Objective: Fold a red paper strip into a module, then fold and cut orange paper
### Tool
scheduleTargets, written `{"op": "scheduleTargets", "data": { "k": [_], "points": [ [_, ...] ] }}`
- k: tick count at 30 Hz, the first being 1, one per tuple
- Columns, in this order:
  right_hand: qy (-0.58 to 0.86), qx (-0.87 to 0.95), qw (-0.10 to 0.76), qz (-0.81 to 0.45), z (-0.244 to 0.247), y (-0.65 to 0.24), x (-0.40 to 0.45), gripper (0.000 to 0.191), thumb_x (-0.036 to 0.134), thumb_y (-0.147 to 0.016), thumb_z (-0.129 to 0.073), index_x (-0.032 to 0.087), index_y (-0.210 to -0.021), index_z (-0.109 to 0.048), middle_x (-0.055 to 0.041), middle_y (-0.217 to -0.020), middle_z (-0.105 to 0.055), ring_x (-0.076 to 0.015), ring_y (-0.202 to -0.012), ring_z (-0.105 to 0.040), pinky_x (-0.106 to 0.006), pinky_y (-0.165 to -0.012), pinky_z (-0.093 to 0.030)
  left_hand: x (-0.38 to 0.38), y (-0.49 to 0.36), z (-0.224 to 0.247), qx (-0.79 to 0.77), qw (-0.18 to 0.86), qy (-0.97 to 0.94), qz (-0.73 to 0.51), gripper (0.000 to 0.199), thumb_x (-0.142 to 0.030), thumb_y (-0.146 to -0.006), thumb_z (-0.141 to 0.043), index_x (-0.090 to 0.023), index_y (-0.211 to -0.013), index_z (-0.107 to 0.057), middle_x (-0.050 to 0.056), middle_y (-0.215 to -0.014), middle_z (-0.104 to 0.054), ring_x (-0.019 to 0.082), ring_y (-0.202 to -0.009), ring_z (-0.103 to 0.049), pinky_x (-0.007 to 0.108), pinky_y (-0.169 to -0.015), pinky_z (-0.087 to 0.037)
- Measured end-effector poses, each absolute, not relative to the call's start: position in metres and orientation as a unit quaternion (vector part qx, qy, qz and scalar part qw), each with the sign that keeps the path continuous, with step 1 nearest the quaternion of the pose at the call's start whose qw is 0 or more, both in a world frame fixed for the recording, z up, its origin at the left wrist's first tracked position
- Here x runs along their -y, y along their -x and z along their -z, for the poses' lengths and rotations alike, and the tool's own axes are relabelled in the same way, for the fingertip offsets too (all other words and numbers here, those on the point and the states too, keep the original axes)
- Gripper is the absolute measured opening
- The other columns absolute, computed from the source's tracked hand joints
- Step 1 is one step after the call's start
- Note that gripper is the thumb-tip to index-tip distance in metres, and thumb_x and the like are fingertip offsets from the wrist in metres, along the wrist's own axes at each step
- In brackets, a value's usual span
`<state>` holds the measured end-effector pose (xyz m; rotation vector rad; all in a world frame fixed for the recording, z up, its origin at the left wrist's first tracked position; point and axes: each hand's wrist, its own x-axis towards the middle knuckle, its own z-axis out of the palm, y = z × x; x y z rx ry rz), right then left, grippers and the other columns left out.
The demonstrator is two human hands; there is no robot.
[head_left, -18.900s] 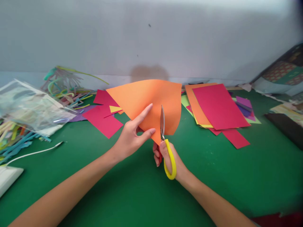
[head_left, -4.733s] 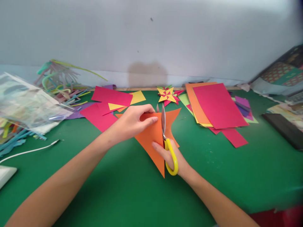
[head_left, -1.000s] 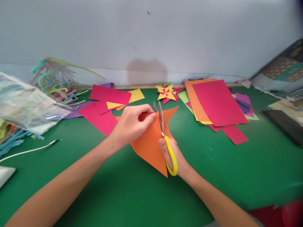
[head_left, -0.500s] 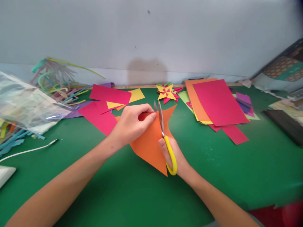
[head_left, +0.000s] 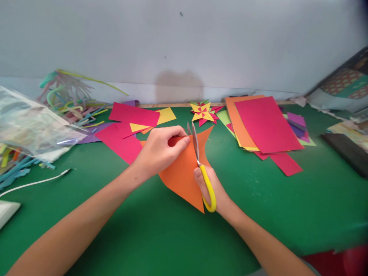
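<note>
My left hand (head_left: 163, 150) is closed, pinching the upper edge of a sheet of orange paper (head_left: 184, 176) between thumb and fingers. In my right hand (head_left: 214, 188) is a pair of scissors (head_left: 210, 193) with yellow handles; the thumb is through the near loop and the other fingers are mostly hidden. The metal blades point away from me, slightly apart, with the paper between them. A cut runs along the sheet, and a curved strip of it stands to the right of the blades. Both hands are above the green table (head_left: 161, 237).
Red paper pieces (head_left: 133, 114) lie at the back left, beside a clear plastic bag (head_left: 37, 126) and pipe cleaners (head_left: 69, 96). A folded paper star (head_left: 202, 112) sits behind the blades. To the right are stacked sheets (head_left: 267, 124) and a dark flat object (head_left: 345, 151).
Hardly anything differs. The tip of the orange strip right of the blades has shifted slightly left, and the scissors' handle has moved a touch right.
</note>
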<state>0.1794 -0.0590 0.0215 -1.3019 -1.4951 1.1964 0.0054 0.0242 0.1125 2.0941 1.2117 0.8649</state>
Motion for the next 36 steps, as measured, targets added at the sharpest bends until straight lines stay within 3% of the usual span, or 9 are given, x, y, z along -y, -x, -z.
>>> {"op": "scheduleTargets", "data": {
  "k": [14, 36],
  "points": [
    [0.492, 0.605, 0.395, -0.487, -0.0204, -0.18, 0.0601, 0.051, 0.071, -0.103, -0.037, 0.024, -0.083, -0.04, 0.0051, -0.07, -0.032, -0.0128, -0.059, -0.025, -0.027, -0.052, -0.03, -0.0238, -0.0059, -0.1107, -0.441, 0.284, -0.791, -0.316, 0.022, -0.028, -0.095, -0.059, -0.018, -0.078, -0.069, -0.001, -0.072, -0.067, 0.014, -0.068, -0.057, 0.029, -0.064, -0.039],
    [0.505, 0.598, 0.404, -0.473, -0.0175, -0.1817, 0.0602, 0.048, 0.065, -0.103, -0.048, 0.023, -0.08, -0.04, 0.0064, -0.066, -0.03, -0.011, -0.057, -0.024, -0.026, -0.049, -0.022, -0.0238, -0.0076, -0.1079, -0.435, 0.284, -0.794, -0.316, 0.023, -0.024, -0.095, -0.059, -0.017, -0.075, -0.068, -0.002, -0.068, -0.063, 0.013, -0.065, -0.053, 0.028, -0.063, -0.037]
  ]
}}
